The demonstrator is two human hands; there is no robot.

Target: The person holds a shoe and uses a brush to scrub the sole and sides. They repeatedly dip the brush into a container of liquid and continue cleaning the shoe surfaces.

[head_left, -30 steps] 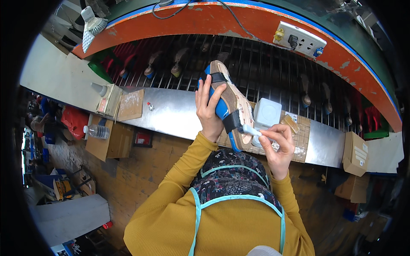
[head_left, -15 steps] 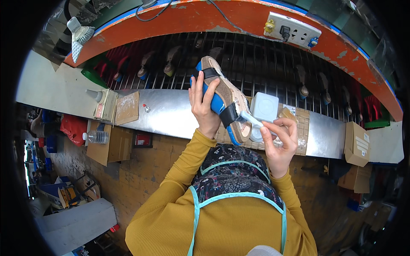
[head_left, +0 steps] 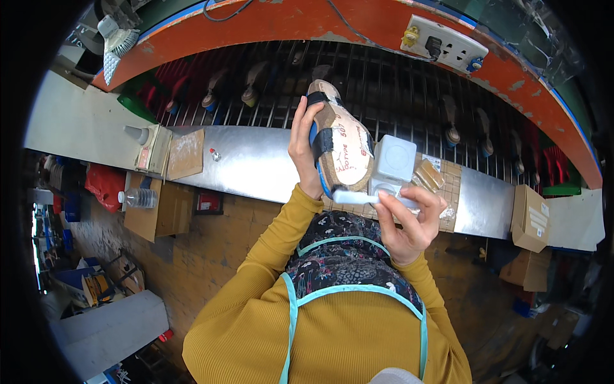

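Note:
In my left hand (head_left: pixel 303 150) is a shoe upper on a last (head_left: pixel 346 144), its pale underside turned up, with red print, black straps and a brown and blue side. My fingers wrap around its left side. Between thumb and fingertips, my right hand (head_left: pixel 412 224) pinches a whitish brush (head_left: pixel 357 198) like a toothbrush. The brush's dark tip reaches the lower left end of the shoe; whether it touches is hard to tell. Just right of the shoe stands a white plastic container (head_left: pixel 395 159). A round white opening or lid (head_left: pixel 386 188) shows below it, partly behind my right fingers.
Beyond the metal ledge (head_left: pixel 249 157) runs a rack of rods (head_left: pixel 396 96) carrying several shoes. An orange arch (head_left: pixel 288 24) with a power strip (head_left: pixel 444 43) spans above. Cardboard boxes stand at the right (head_left: pixel 530 217) and left (head_left: pixel 173 208). A lump in clear wrapping (head_left: pixel 428 174) lies beside the container.
My left hand has turned the shoe so its underside faces up more fully. The brush has moved left and down to the shoe's lower end, now lying nearly level.

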